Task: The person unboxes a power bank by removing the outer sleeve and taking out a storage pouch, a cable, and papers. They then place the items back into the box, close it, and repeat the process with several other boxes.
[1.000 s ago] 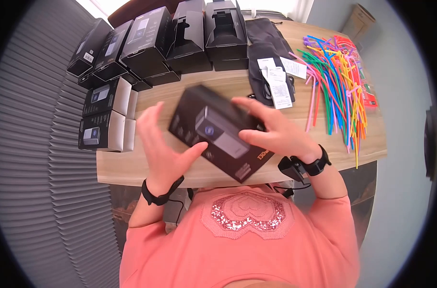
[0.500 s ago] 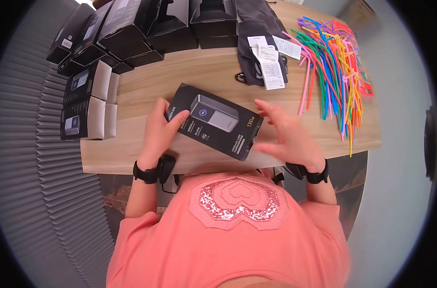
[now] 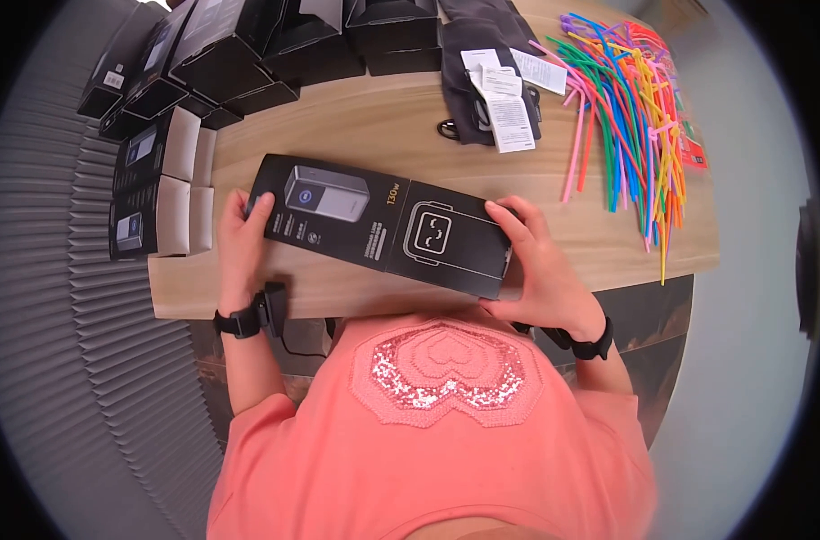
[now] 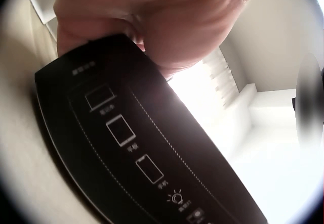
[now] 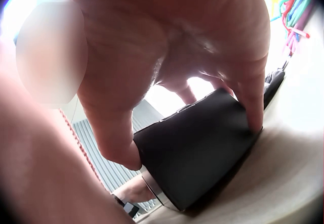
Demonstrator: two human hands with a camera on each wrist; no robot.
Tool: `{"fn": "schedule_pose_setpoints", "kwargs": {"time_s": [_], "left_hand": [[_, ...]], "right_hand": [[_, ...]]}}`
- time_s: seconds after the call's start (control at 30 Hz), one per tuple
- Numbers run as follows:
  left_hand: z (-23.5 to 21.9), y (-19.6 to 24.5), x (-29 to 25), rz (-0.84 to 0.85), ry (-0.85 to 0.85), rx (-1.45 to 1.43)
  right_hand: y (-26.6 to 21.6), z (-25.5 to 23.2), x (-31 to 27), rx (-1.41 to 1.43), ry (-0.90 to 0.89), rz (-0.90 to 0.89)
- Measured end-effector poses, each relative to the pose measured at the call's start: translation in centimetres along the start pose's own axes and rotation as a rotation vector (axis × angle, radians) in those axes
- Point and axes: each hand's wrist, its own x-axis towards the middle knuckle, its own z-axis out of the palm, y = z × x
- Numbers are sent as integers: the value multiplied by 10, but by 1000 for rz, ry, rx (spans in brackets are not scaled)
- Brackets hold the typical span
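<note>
A black power bank box (image 3: 333, 211) marked 130W lies slanted in front of the person, printed side up. From its right end extends a black inner box (image 3: 450, 247) with a line-drawn smiling face. My left hand (image 3: 241, 225) grips the outer box at its left end, thumb on top. In the left wrist view, white icons run along the box's side (image 4: 131, 133). My right hand (image 3: 547, 274) holds the inner box by its right end. The right wrist view shows thumb and fingers on opposite edges of its plain black end (image 5: 195, 143). The contents are hidden.
Several larger black boxes (image 3: 225, 40) line the back left, with smaller white-lined boxes (image 3: 162, 189) at the left edge. Behind the hands lie a dark pouch (image 3: 468, 99), paper leaflets (image 3: 511, 112) and a black cable (image 3: 448, 129). Colourful straws (image 3: 621, 126) spread over the right side.
The outer box has been turned and moved left with my left hand. My right hand has taken hold of the inner box, which now sticks far out on the right.
</note>
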Motion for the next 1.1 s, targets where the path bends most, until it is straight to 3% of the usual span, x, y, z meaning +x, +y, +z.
{"fn": "schedule_pose_setpoints", "kwargs": {"time_s": [0.1, 0.17, 0.2, 0.33, 0.47, 0.7, 0.8, 0.93, 1.1], "left_hand": [[-15, -2, 22, 105, 66, 204], [-19, -4, 33, 254, 220, 476], [-26, -4, 38, 172, 250, 482], [-34, 11, 40, 250, 323, 635], [-39, 15, 29, 171, 190, 56], [-142, 53, -43, 217, 448, -191], [-219, 26, -75, 172, 635, -115], [-298, -59, -95, 93, 787, -110], [-303, -125, -68, 33, 811, -46]], "right_hand": [[-5, -12, -10, -61, 26, 50], [-6, -18, -17, -51, 49, 53], [-6, -22, -22, -40, 72, 60], [-8, -34, -33, -36, 70, 71], [-5, -38, -31, -71, 75, 119], [0, -33, -23, -61, 42, 141], [0, -32, -21, -117, 19, 142], [-1, -29, -18, -132, 29, 175], [-8, -26, -10, -156, 17, 176]]}}
